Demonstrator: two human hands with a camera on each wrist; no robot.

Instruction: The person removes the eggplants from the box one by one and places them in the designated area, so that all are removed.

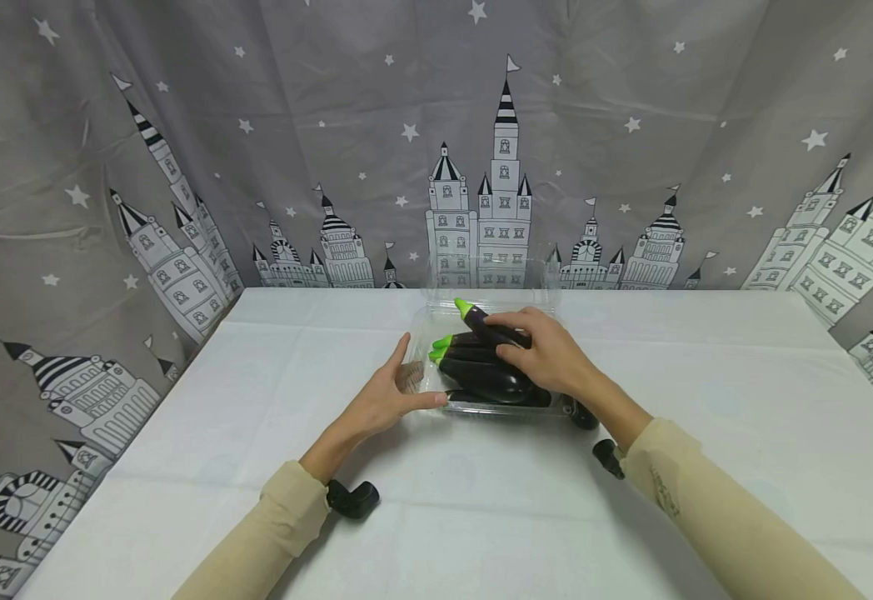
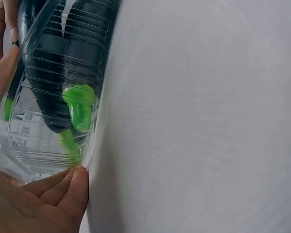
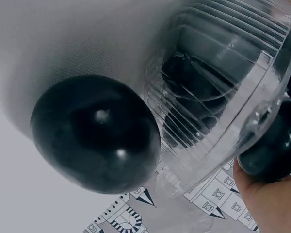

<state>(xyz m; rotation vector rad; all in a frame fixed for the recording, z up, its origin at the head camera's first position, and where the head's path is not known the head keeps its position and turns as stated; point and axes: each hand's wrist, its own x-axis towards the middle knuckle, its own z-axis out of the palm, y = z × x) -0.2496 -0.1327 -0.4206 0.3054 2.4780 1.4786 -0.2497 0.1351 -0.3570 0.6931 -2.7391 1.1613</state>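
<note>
My right hand (image 1: 545, 350) grips a dark purple eggplant (image 1: 476, 321) with a bright green stem, above a clear plastic clamshell box (image 1: 425, 321). Several more eggplants (image 1: 485, 379) lie in the box, their green stems toward its left end. At that end my left hand (image 1: 384, 396) rests against the box, fingers spread and fairly straight, the thumb along the front corner. The left wrist view shows the fingertips at the ribbed corner of the box wall (image 2: 34, 150). Another eggplant (image 3: 94, 133) lies outside the box, beside its right end.
The box's clear lid (image 1: 492, 275) stands raised at the back. A white cloth (image 1: 436, 517) covers the table. Behind it hangs a grey curtain (image 1: 601, 75) with castles and stars. Dark wrist-worn devices (image 1: 354, 500) sit under both sleeves.
</note>
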